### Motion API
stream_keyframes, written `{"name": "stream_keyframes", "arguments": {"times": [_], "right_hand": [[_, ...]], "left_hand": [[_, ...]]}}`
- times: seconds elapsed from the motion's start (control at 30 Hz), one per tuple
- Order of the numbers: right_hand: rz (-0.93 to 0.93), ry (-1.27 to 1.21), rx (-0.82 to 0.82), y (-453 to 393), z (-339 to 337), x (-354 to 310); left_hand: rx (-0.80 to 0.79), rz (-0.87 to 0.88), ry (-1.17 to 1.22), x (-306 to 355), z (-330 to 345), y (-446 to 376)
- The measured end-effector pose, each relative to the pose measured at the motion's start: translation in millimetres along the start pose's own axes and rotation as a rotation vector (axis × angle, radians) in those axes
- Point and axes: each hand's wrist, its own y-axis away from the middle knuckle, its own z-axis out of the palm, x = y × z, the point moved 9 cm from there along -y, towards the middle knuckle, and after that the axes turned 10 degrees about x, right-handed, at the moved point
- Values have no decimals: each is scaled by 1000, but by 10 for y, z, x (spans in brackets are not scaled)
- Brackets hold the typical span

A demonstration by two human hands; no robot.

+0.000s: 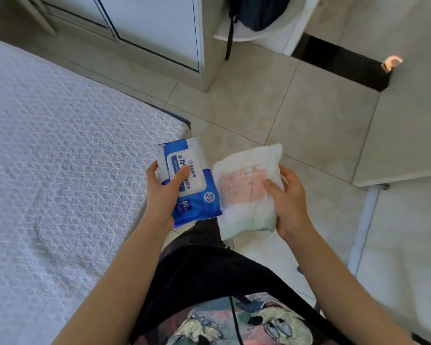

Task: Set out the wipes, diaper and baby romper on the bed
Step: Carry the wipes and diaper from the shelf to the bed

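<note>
A blue and white pack of wipes [197, 195] is gripped by my left hand [163, 192], thumb across its white lid. It hangs over the floor just off the bed's corner. My right hand [288, 202] holds a folded white diaper [244, 188] with a pink print, right beside the wipes. The bed [55, 158], covered in a white textured spread, fills the left side with nothing lying on its visible part. No baby romper is in view.
Beige floor tiles [296, 108] stretch ahead. A white wardrobe [154, 28] stands behind the bed's far edge. A dark bag [259, 11] rests on a round white stool at top centre. White furniture [408, 245] runs along the right.
</note>
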Motion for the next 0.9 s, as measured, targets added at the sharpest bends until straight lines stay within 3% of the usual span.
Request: {"name": "stream_keyframes", "arguments": {"times": [0.53,0.9], "right_hand": [[-25,144,-160,-1761,1985,-1482],[-23,349,-477,-2860,3699,-2235]], "left_hand": [[125,-37,135,1501,918,-1705],[354,-47,320,2236,1196,-2685]]}}
